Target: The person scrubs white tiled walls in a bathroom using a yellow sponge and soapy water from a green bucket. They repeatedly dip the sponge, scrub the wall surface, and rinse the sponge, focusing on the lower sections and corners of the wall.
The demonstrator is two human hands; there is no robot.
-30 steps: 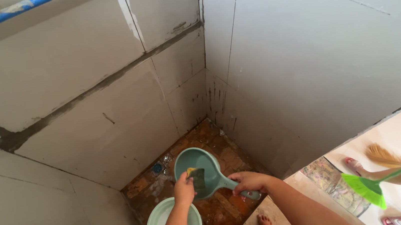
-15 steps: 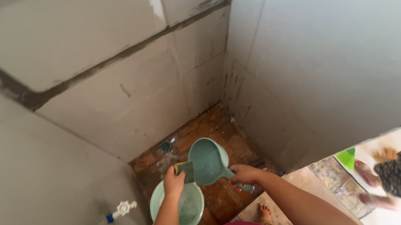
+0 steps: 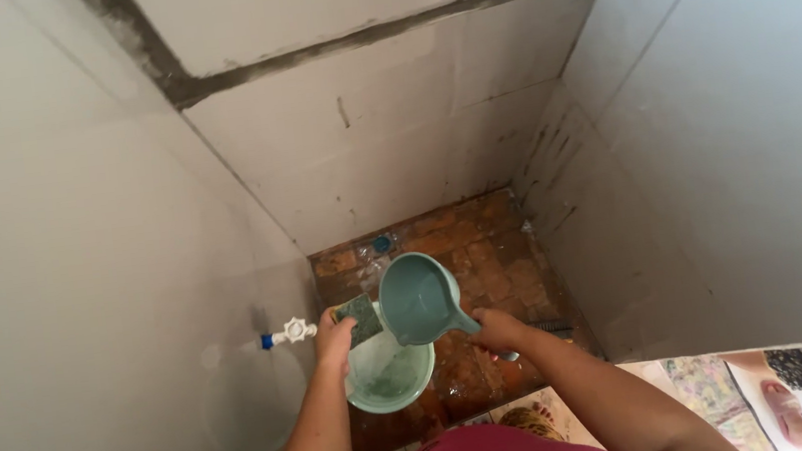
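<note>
Head view: left hand (image 3: 331, 336) closed on green scouring sponge (image 3: 361, 318), held over pale green bucket (image 3: 386, 376) on wet brown floor (image 3: 484, 246). Right hand (image 3: 496, 329) gripped handle of tilted teal dipper (image 3: 417, 298), just beside sponge. White tap (image 3: 290, 332) near left hand.

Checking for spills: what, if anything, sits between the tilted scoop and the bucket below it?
Nothing visible. The right hand tilts the scoop directly over the open bucket; the left hand holds a sponge beside the rim, not across the opening.

No packages, labels, signs or screens show here. The view takes in only bare grey wall tiles and a wet brown floor.
</note>
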